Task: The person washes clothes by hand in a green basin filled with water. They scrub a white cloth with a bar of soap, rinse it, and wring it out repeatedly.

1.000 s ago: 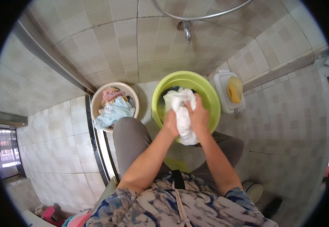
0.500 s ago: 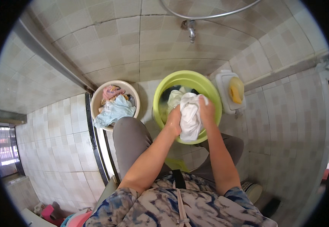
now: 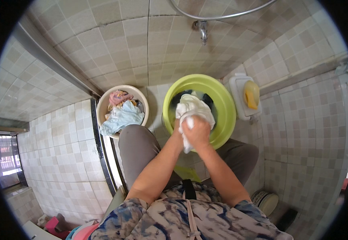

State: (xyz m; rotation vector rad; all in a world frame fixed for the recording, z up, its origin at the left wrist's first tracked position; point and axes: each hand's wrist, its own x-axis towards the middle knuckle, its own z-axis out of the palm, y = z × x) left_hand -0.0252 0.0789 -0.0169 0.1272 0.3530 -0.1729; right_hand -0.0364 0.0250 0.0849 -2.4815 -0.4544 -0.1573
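Note:
A bunched white cloth (image 3: 195, 107) is between my hands over the near side of a lime-green basin (image 3: 227, 134). My right hand (image 3: 197, 131) is closed in a fist on the cloth's near part, and a tail of fabric hangs below it at the rim. On the cloth's left side, my left hand (image 3: 178, 126) grips it from beneath; its fingers are mostly hidden by the fabric. Cloudy water and dark clothes (image 3: 175, 100) show in the basin behind the white cloth.
A cream basin (image 3: 145, 105) of pink and pale blue clothes (image 3: 127, 116) stands at the left. Right of the green basin is a white lidded container (image 3: 235, 90) with a yellow item (image 3: 251, 98) on top. A wall tap (image 3: 203, 32) and a hose (image 3: 222, 18) are above.
My right hand has moved left and inward, closing over the cloth's near part. The cloth, spread between both hands before, is now bunched and lies farther left, covering the pale greenish fabric.

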